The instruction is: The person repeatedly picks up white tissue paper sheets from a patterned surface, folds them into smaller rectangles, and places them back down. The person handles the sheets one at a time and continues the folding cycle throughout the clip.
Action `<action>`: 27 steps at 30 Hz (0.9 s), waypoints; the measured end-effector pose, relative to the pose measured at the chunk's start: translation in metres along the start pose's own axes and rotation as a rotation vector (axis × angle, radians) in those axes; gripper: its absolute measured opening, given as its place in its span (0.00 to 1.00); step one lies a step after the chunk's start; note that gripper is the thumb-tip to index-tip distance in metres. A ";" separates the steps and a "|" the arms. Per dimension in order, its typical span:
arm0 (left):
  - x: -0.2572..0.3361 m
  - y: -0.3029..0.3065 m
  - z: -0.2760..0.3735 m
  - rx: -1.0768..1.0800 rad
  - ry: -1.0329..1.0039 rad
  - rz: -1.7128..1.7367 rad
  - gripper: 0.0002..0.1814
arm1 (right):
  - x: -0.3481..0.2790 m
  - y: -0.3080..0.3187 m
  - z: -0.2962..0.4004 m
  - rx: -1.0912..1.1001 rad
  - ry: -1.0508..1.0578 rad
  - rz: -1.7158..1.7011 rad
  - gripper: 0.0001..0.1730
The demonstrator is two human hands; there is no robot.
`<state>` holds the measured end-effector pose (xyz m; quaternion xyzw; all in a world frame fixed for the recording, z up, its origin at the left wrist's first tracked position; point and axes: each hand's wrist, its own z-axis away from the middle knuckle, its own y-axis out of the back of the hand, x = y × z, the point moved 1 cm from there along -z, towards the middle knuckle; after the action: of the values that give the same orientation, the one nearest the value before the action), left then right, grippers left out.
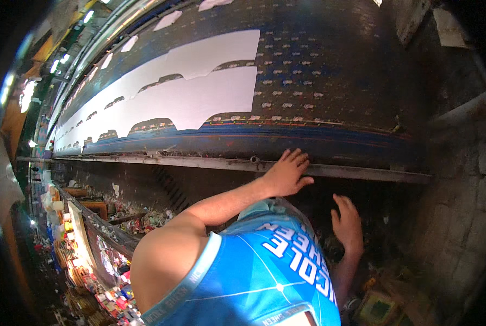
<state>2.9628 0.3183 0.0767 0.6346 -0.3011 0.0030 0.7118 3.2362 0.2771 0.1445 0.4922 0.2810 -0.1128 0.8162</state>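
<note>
My left hand is at the near edge of a long dark table, its fingers spread over the metal rail. Whether the fingertips touch the rail, I cannot tell. My right hand hangs apart from the table, to the right of my body, fingers parted and holding nothing. Two long white sheets, fabric or paper, lie flat on the table: a nearer one and a farther one. Each has scalloped cut-outs along its near edge. Rows of small pale printed marks show on the dark surface to their right.
Smaller white pieces lie along the table's far side. At lower left, a wooden rack stands near many coloured containers and scattered scraps. A block wall rises at the right. Lit lamps appear at far left.
</note>
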 end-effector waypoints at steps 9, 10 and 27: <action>0.125 -0.027 -0.091 0.049 -0.193 0.144 0.19 | 0.104 0.055 0.076 -0.041 -0.097 0.052 0.26; 0.137 -0.035 -0.104 0.030 -0.204 0.172 0.19 | 0.114 0.060 0.075 -0.049 -0.125 0.059 0.26; 0.296 -0.107 -0.387 0.224 -0.206 0.421 0.11 | 0.353 0.258 -0.060 0.222 0.298 -0.264 0.19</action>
<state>3.4104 0.5360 0.1032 0.6296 -0.4954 0.1196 0.5864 3.6220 0.4884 0.1126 0.5491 0.4461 -0.1750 0.6847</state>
